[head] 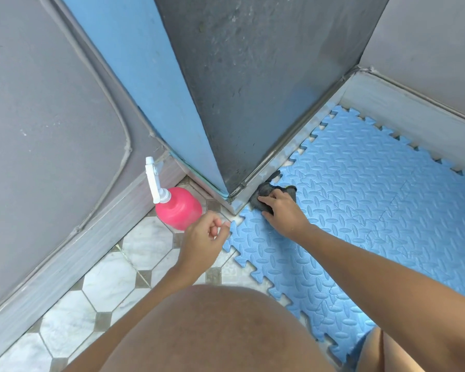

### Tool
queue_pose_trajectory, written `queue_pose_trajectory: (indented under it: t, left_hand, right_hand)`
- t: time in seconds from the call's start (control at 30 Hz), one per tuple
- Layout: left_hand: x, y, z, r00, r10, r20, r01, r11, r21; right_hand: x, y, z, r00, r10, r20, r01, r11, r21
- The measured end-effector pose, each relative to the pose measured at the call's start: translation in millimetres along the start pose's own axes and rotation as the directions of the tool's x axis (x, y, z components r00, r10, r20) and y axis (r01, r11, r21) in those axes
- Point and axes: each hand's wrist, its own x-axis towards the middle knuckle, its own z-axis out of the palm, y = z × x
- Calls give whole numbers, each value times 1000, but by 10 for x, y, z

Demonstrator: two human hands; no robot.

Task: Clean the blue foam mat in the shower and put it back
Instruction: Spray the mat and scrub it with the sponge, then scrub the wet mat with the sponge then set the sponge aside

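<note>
The blue foam mat (360, 200), embossed and with jigsaw edges, lies flat on the shower floor at the right. My right hand (282, 210) presses a dark grey cloth (266, 193) onto the mat's near-left corner, beside the metal frame post. My left hand (202, 237) hovers just left of the mat's edge over the tiles, fingers loosely curled, holding nothing. A pink spray bottle (177, 210) with a white trigger head stands on the tiled floor left of that hand.
A grey panel with a blue edge (253, 89) rises from the shower's metal threshold (279, 154). Grey walls close in left and right. White octagonal floor tiles (105, 285) lie at the lower left. My knee (212, 331) fills the bottom centre.
</note>
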Motion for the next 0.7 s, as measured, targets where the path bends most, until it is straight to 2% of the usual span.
queue_pose_trajectory:
  t: [0.1,0.17,0.23,0.3,0.47,0.53,0.6,0.63,0.7]
  left_hand:
    - [332,614,24,969,212,125,-202,976,-86]
    - [612,1152,-9,927,362,101,-350,929,-122]
    - [878,1751,-82,869,493,32,-486,864,-133]
    - [1075,2411,-212,810,585,-35,-585,803,-119]
    - [1441,4029,-800,658,718,-228,-753,633,-178]
    - [1671,4584,-1039,644,731,-225,-757,651,-55]
    - [1944,5005,-1180,716,679,-164,-625,728,282]
    - [2082,5160,-1205,761,635,-134,-517,718,467]
    - [2327,5350,-1143,826,563,-1,-395,582,711]
  right_hand:
    - [-11,57,-247,994,113,1,-108,951,289]
    - [-72,73,-589,975,219,-30,-169,826,538]
    - [-187,19,-1054,955,291,-65,-161,685,711]
    - [-315,-50,-1579,938,322,-125,-110,621,776]
    - [-647,-169,-2902,896,343,-282,56,541,839]
    - [-813,-232,-3388,873,337,-353,134,531,837]
    - [-947,-311,-3784,851,316,-419,203,538,818]
    - [-1002,-351,-3946,844,309,-438,230,530,816]
    - [-1083,-399,-4189,841,296,-453,265,505,822]
